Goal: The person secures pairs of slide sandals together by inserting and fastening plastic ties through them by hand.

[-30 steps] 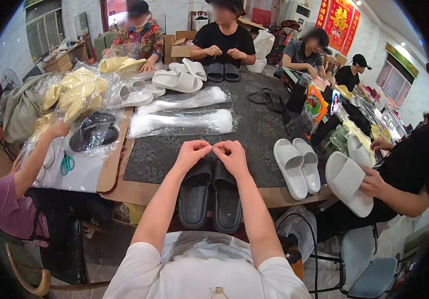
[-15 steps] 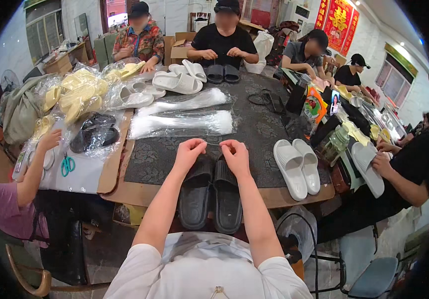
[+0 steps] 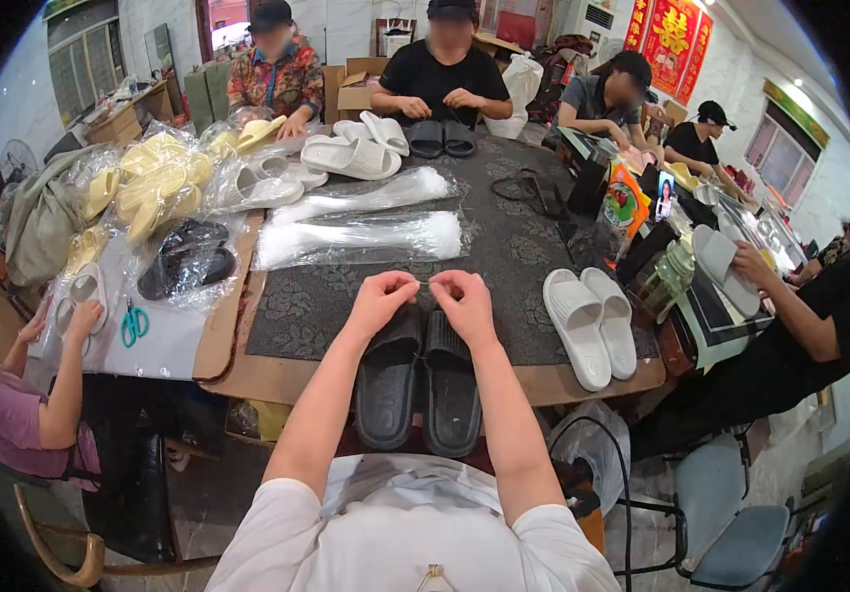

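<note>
head: black slippers (image 3: 386, 395) below hands (image 3: 383, 302)

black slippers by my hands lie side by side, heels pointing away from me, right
No, the heels point toward you, as the head view shows; the black slippers do lie side by side by your left hand and right hand.

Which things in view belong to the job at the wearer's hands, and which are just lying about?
In the job:
- thin strand, pinched between left hand and right hand
- black slippers just below the hands
- probably the white bundles in clear plastic

Seemingly just lying about:
- teal scissors, untouched
- glass jar
- orange packet
- lit phone
</note>
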{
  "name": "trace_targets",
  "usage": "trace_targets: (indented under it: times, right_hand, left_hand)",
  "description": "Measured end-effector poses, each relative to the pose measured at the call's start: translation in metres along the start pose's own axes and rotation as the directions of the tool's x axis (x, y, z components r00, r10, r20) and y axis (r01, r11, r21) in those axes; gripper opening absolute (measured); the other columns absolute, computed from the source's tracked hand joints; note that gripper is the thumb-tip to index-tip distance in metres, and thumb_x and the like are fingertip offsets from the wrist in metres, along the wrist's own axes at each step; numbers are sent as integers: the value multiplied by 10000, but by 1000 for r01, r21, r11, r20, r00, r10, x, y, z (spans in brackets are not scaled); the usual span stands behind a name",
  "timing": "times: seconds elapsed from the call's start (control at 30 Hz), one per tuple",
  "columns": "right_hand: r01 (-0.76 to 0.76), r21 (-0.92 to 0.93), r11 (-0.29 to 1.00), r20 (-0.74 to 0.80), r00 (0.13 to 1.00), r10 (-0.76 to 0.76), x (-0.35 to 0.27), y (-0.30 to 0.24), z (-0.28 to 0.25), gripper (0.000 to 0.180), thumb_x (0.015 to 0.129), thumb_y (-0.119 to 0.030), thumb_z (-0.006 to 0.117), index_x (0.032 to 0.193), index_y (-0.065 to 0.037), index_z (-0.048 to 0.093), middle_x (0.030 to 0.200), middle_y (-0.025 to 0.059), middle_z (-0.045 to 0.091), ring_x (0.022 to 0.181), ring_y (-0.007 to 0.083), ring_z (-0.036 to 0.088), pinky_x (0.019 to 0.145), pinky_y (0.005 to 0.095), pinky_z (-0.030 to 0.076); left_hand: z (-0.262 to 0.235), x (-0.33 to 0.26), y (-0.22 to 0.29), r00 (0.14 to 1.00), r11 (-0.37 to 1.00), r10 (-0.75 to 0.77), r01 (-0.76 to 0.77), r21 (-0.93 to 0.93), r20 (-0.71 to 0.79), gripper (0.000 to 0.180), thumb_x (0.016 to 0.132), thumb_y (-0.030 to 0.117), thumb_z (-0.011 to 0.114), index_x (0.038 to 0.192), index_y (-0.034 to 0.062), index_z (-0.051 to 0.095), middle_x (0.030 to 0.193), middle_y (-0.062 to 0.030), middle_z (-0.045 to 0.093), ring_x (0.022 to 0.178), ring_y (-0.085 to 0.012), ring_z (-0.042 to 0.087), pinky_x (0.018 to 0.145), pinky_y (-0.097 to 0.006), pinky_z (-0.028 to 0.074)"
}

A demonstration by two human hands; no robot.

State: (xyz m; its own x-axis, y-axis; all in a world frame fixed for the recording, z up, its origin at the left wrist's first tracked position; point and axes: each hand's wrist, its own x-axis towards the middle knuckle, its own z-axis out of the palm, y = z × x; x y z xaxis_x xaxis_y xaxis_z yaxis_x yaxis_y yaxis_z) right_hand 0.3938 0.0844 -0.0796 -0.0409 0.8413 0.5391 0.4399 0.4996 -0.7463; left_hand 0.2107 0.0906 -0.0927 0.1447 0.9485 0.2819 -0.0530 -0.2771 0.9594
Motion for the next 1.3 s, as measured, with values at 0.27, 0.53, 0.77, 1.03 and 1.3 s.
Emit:
trace_targets:
  times: [0.27,0.53,0.77,1.03,1.3]
  right_hand:
    - [-190,3,982,-61,980,190,0,-2,-4,100,775,-162,725,825,-77,710,734,18,652,724,182,563,676,320,460]
    - [-208,63,976,-85,974,212,1,10,-1,115,764,-173,729,819,-74,708,693,40,640,681,192,560,666,332,456]
    - [56,-46,997,-49,997,-58,-1,-9,-1,98,762,-159,731,812,-79,703,660,30,632,648,182,565,652,320,461]
    - [18,-15,1000,-26,999,-19,-1,-14,3,112,760,-166,735,827,-80,708,665,23,640,645,182,567,656,310,469]
    - [-118,9,993,-64,991,119,-1,-5,1,99,751,-142,742,808,-70,704,630,30,616,611,176,550,609,311,455]
  left_hand:
    - [0,1,0,995,1000,3,-1,14,-105,181,882,155,665,935,-18,683,761,-17,666,704,-66,601,665,-213,461]
    - [3,1,2,997,1000,19,-18,23,-73,165,883,135,662,931,-22,680,769,-15,664,717,-69,606,675,-209,468]
    - [4,-2,9,1000,1000,-9,9,-4,-13,171,872,144,676,937,-14,686,780,-8,668,708,-75,612,671,-209,471]
    - [-3,-2,1,996,1000,-27,26,-12,-89,176,857,158,701,932,-1,697,772,-6,669,671,-72,598,624,-222,474]
    - [-1,-2,-1,984,999,-41,38,-23,-172,160,857,165,701,912,15,699,710,11,640,633,-54,574,587,-215,448]
